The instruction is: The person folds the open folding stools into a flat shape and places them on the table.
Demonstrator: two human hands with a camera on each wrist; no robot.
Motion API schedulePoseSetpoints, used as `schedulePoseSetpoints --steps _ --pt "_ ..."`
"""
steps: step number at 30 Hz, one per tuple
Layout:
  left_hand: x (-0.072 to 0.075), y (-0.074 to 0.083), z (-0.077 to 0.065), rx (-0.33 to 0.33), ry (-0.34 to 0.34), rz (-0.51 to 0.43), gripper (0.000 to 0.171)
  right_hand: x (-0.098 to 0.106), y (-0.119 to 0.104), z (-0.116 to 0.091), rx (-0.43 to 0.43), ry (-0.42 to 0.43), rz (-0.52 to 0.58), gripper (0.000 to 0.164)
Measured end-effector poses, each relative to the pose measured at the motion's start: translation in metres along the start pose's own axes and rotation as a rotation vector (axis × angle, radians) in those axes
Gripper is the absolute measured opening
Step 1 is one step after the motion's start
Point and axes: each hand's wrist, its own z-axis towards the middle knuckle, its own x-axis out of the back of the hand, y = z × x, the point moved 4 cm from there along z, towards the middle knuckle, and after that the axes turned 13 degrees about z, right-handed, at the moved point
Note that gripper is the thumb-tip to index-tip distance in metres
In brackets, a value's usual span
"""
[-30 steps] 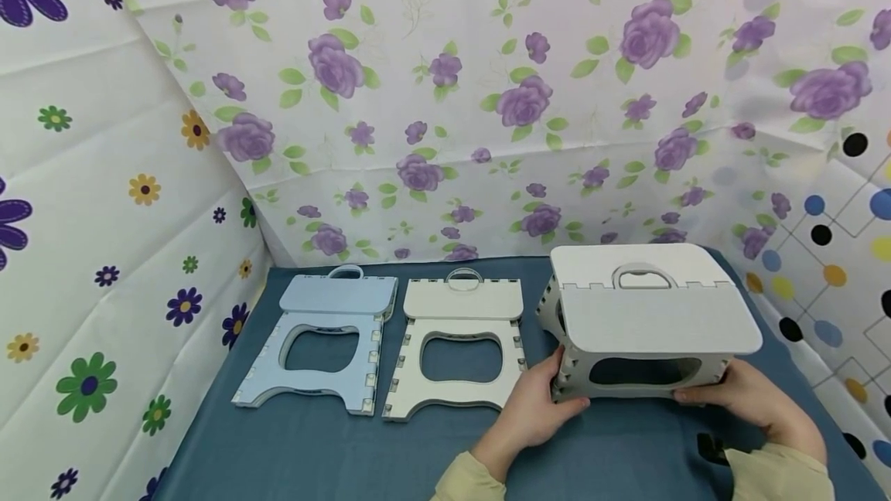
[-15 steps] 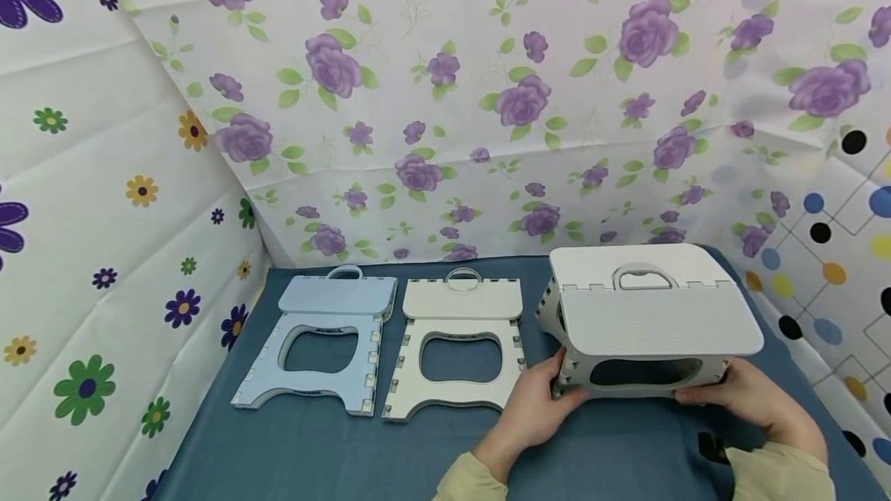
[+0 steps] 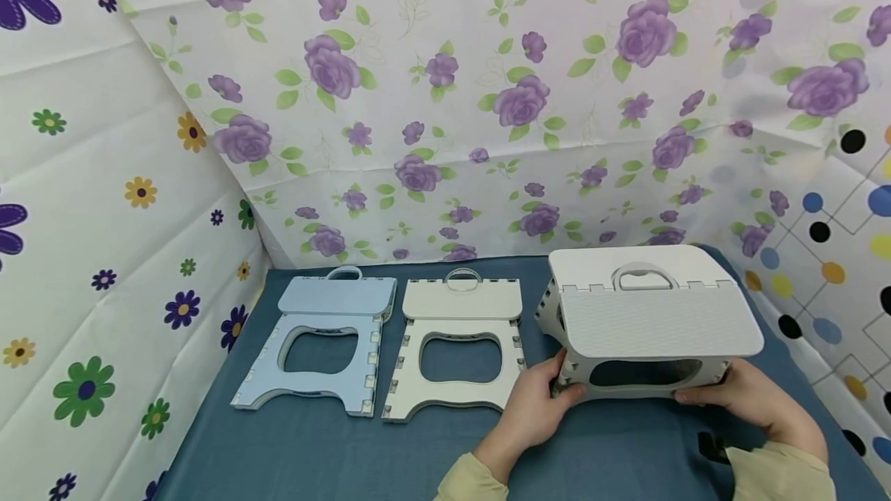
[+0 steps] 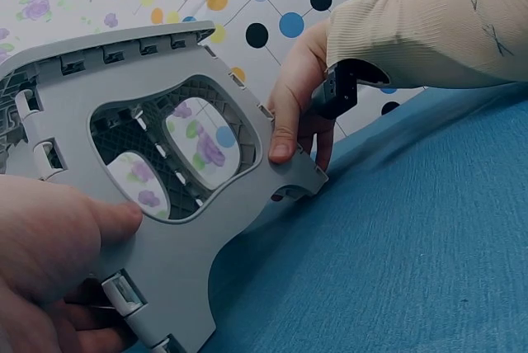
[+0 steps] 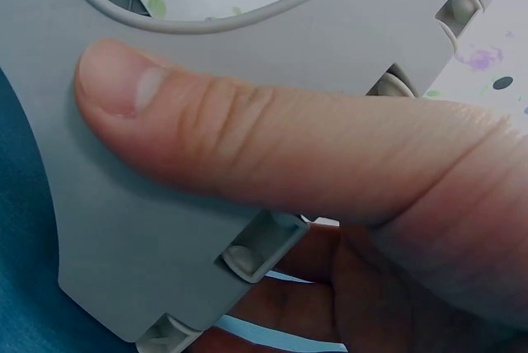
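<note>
A white folding step stool (image 3: 654,319) stands unfolded at the right of the table, its handle lying on the top panel. My left hand (image 3: 532,408) grips its near left leg, thumb on the front panel and fingers behind the edge, as the left wrist view shows. At the near right leg, my right hand (image 3: 762,400) holds on the same way; in the right wrist view its thumb (image 5: 206,130) presses flat on the panel, with fingers curled behind. To the left lie two folded stools, a cream one (image 3: 452,393) and a light blue one (image 3: 313,385).
Blue cloth (image 3: 334,454) covers the table. A floral curtain (image 3: 431,99) hangs behind, with patterned sheets on the left (image 3: 125,253) and right (image 3: 835,269). A black strap device (image 4: 338,89) sits at my right wrist.
Almost nothing differs. The near edge of the stool's top sits very slightly lower in the head view, and both hands keep their hold on the legs.
</note>
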Motion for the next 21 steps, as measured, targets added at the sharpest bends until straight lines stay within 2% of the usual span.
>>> schedulePoseSetpoints --steps 9,21 --pt "-0.0005 -0.0014 -0.0001 0.013 -0.002 0.009 0.045 -0.0014 0.0009 -0.0017 -0.001 0.002 0.019 0.09" --pt "-0.0004 -0.003 0.0019 0.02 -0.005 0.003 0.046 -0.0028 -0.001 -0.0022 0.045 -0.007 0.014 0.088"
